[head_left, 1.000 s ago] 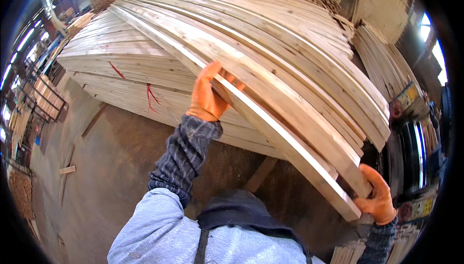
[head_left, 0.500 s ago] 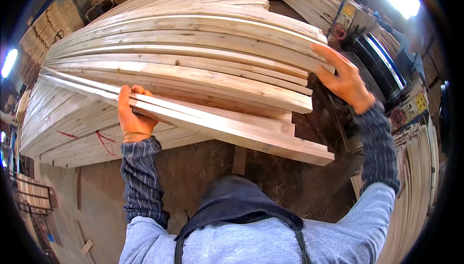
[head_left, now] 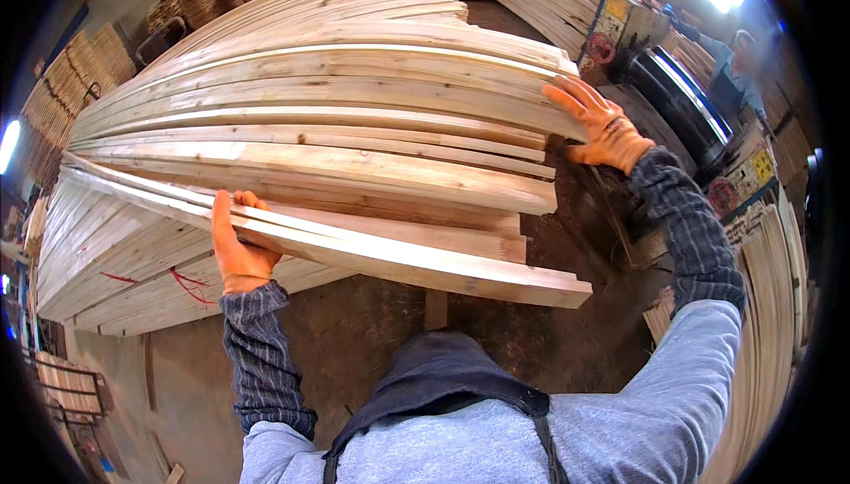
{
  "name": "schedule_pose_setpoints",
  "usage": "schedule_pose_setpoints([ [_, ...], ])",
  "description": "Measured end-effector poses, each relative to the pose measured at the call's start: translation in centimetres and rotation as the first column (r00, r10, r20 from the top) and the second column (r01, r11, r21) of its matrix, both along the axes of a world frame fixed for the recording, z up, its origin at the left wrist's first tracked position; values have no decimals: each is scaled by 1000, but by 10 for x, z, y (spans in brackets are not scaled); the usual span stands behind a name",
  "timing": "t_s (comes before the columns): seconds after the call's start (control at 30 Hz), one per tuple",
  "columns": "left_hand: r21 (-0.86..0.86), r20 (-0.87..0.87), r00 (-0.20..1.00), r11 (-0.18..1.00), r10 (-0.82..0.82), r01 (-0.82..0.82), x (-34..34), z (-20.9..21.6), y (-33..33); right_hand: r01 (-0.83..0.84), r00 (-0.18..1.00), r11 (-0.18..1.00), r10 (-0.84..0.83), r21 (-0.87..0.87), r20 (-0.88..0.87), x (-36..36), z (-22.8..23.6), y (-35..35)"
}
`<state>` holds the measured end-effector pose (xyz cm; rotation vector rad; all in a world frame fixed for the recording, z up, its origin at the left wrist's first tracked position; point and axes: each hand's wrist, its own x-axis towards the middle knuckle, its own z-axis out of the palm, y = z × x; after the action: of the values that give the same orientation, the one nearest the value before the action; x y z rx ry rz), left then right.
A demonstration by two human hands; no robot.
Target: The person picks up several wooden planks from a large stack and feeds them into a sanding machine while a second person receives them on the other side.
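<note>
Close in front of me, my left hand point(head_left: 241, 245), in an orange glove, is closed around a pair of narrow wooden boards point(head_left: 425, 258). Their right ends jut out past the stack, and their far left ends rest against it. My right hand point(head_left: 611, 134), also gloved in orange, is at the right end of an upper board point(head_left: 425, 77) on the stack. Its fingers are stretched out and lie on the wood, with the thumb lower, near the board's end. Between my hands more long boards point(head_left: 381, 165) lie side by side with uneven ends.
A lower lumber stack point(head_left: 133, 254) with red string sits at the left. Beyond the right hand stands a machine with a dark shiny roller point(head_left: 677, 103), and a person point(head_left: 735, 68) is behind it. More upright boards point(head_left: 766, 298) lean at the right.
My right hand has come down and left from the air onto the upper board's end. The left hand keeps its hold on the boards, which sit slightly lower in view at the hand.
</note>
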<state>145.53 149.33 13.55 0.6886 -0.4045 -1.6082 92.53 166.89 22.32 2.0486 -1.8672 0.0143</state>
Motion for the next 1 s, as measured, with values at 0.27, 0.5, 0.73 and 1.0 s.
schedule_pose_setpoints([
  [0.27,-70,-14,998,996,54,-55,7,1,6,102,995,993,-101,-62,20,26,21,-25],
  [0.5,-221,-89,995,974,38,-56,8,12,8,-102,965,989,124,-103,230,75,74,29],
  [0.73,-184,-163,982,981,-99,69,6,16,9,-258,865,937,115,235,489,159,78,102],
  [1.0,-264,-253,949,957,-189,120,6,15,18,-506,371,717,-320,479,872,130,54,88],
])
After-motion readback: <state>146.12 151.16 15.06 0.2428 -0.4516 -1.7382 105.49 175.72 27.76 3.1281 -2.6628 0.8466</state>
